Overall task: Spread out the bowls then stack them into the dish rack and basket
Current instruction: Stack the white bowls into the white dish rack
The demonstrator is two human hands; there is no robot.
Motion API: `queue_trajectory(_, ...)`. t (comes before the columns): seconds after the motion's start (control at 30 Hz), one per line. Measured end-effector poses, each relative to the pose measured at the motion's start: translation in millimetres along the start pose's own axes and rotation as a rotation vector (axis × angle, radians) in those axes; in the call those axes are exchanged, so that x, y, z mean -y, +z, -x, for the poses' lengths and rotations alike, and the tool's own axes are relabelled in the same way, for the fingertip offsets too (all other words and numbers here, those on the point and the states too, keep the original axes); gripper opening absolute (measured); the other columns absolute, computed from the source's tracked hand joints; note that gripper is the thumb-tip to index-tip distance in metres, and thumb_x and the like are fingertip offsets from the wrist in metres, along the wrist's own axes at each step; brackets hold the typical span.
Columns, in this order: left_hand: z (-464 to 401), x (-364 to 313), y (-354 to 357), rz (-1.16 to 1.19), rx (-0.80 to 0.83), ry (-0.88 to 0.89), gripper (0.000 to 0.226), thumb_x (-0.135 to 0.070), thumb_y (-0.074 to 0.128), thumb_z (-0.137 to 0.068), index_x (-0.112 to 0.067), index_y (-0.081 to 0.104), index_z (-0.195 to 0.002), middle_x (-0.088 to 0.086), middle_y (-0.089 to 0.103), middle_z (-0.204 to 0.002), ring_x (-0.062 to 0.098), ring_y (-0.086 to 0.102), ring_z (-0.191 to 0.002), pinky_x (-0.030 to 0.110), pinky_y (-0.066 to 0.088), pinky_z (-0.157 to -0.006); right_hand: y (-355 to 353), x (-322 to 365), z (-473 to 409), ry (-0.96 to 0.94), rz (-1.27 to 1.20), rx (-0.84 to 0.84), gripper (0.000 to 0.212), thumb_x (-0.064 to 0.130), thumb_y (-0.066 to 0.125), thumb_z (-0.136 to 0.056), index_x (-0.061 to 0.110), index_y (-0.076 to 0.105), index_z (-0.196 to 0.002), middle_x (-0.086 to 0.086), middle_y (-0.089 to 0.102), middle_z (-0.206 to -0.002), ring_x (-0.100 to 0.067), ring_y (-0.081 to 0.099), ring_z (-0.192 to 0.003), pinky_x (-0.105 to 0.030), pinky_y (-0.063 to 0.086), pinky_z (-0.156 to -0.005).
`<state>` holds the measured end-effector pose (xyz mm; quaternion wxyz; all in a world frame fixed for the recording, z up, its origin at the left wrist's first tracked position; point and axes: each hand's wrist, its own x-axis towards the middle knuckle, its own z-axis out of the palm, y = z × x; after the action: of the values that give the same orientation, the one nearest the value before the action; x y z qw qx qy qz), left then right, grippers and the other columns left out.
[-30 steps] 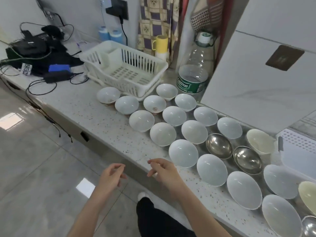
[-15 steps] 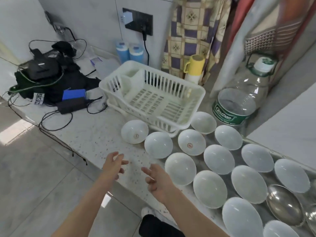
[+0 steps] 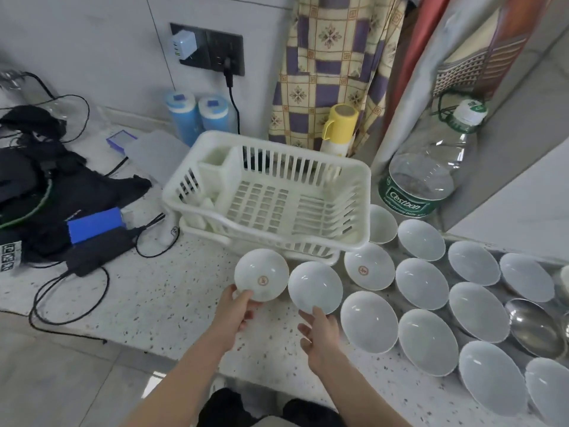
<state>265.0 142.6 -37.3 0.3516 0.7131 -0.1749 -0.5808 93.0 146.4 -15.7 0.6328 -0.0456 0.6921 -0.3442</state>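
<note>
- left hand [image 3: 238,309] grips near rim of the leftmost bowl [image 3: 261,274], fingers [image 3: 243,295] curled over its edge; the bowl is white with a red mark inside, nothing else in it
- right hand [image 3: 320,332] fingers loosely spread, one fingertip touching near rim of second bowl [image 3: 315,286]; holds nothing
- dish rack [image 3: 268,198] white plastic, sits on table [image 3: 154,291] just behind both bowls; nothing inside but its own corner cutlery compartment [image 3: 215,167], can't tell whether anything is in that
- rest of bowls [image 3: 421,283] spread in rows to the right on table, all upright and open side up, nothing in them; one [image 3: 365,269] also has a red mark
- two steel bowls [image 3: 534,326] at right edge, partly cut off
- basket not seen in this view
- big clear water bottle [image 3: 421,180] behind the bowl rows, right of rack
- yellow cup [image 3: 338,127] and two blue containers [image 3: 197,115] by the wall behind rack
- black cables, charger [image 3: 95,251] and dark cloth on left of table
</note>
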Motion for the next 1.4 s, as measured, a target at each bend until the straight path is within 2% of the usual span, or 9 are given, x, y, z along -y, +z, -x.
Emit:
queue_trajectory(0.2,-6.6,-10.8,-19.1,-0.033,0.125,-0.019,0.041,-0.007,0.051,-0.092,-0.013,0.051,-0.133,0.018,0.076,-0.082,0.012,0.040,-0.049,0.021,0.031,-0.040,15.5,-4.8,6.2,-0.107,-0.071,-0.159,0.031,0.009,0.044,-0.094,0.003,0.050,-0.123,-0.016,0.070,-0.105,-0.013,0.040,-0.059,-0.018,0.025,-0.032)
queue_trajectory(0.37,1.5,-29.4,-56.9,-0.104,0.255,0.042,0.037,-0.007,0.046,-0.091,-0.015,0.051,-0.127,0.017,0.076,-0.078,0.010,0.039,-0.043,0.022,0.028,-0.040,24.3,-15.0,26.2,-0.160,-0.144,-0.243,0.032,0.009,0.041,-0.093,0.001,0.056,-0.121,-0.009,0.069,-0.080,-0.011,0.030,-0.052,-0.017,0.023,-0.031)
queue_trajectory(0.57,18.0,-66.4,-91.5,-0.091,0.484,0.110,0.035,-0.006,0.047,-0.085,-0.014,0.062,-0.116,0.026,0.073,-0.077,0.013,0.032,-0.040,0.022,0.025,-0.039,28.1,-21.6,70.6,-0.353,-0.248,-0.353,0.017,0.008,0.043,-0.085,0.008,0.057,-0.095,-0.016,0.075,-0.077,-0.006,0.025,-0.042,-0.015,0.024,-0.032)
queue_trajectory(0.73,24.0,-106.0,-91.3,0.050,0.602,0.168,0.033,-0.015,0.052,-0.077,-0.012,0.066,-0.107,0.029,0.070,-0.078,0.013,0.029,-0.041,0.021,0.025,-0.038,37.4,15.2,101.1,-0.555,-0.322,-0.297,0.017,0.003,0.041,-0.083,0.010,0.038,-0.068,-0.021,0.072,-0.071,-0.008,0.022,-0.041,-0.016,0.022,-0.035)
queue_trajectory(0.83,15.9,-136.8,-84.5,0.110,0.582,0.222,0.038,-0.021,0.054,-0.071,-0.010,0.064,-0.105,0.026,0.071,-0.077,0.012,0.031,-0.041,0.022,0.024,-0.041,46.0,50.2,105.8,-0.633,-0.307,-0.251,0.019,0.004,0.043,-0.084,0.011,0.038,-0.066,-0.018,0.071,-0.066,-0.009,0.022,-0.040,-0.017,0.021,-0.035)
queue_trajectory(0.93,2.8,-165.5,-77.9,0.230,0.543,0.218,0.027,-0.016,0.051,-0.082,-0.007,0.060,-0.106,0.024,0.072,-0.079,0.010,0.030,-0.039,0.019,0.028,-0.038,53.7,93.3,97.8,-0.707,-0.222,-0.210,0.019,0.006,0.044,-0.084,0.011,0.043,-0.065,-0.015,0.071,-0.062,-0.008,0.023,-0.037,-0.016,0.022,-0.034)
queue_trajectory(1.07,-19.5,-197.6,-77.8,0.296,0.447,0.238,0.025,-0.013,0.050,-0.087,-0.008,0.060,-0.109,0.022,0.075,-0.085,0.007,0.033,-0.039,0.017,0.032,-0.036,70.8,147.0,68.8,-0.738,0.099,-0.159,0.013,0.015,0.048,-0.083,0.009,0.060,-0.082,-0.010,0.074,-0.065,-0.010,0.030,-0.045,-0.019,0.029,-0.039)
queue_trajectory(1.2,-44.2,-220.6,-79.2,0.288,0.315,0.277,0.022,-0.015,0.049,-0.089,-0.011,0.058,-0.108,0.021,0.076,-0.085,0.006,0.035,-0.037,0.016,0.028,-0.035,102.0,172.1,26.8,-0.682,0.401,-0.117,0.015,0.020,0.049,-0.085,0.017,0.064,-0.082,-0.001,0.073,-0.060,-0.003,0.041,-0.041,-0.023,0.030,-0.048)
queue_trajectory(1.4,-79.7,-238.7,-77.7,0.289,0.182,0.276,0.015,-0.012,0.046,-0.092,-0.011,0.055,-0.104,0.018,0.076,-0.077,0.005,0.033,-0.035,0.016,0.024,-0.032,142.1,183.7,-32.5,-0.478,0.579,0.039,0.015,0.015,0.046,-0.086,0.010,0.061,-0.088,-0.008,0.070,-0.059,-0.011,0.029,-0.043,-0.019,0.025,-0.034)
